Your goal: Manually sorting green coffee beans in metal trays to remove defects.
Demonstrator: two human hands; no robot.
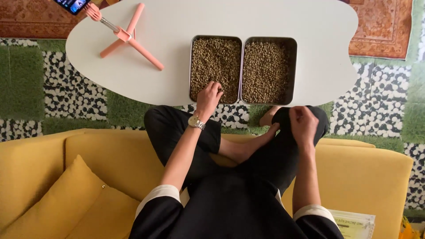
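Two rectangular metal trays of greenish beans sat ahead of your hands: your left hand pinched beans in the left tray; your right hand rested loosely curled, empty, on your knee, near the right tray.

I see a yellow sofa with a matching cushion; a white oval table; pebble-and-grass patterned floor; reddish rugs beyond.
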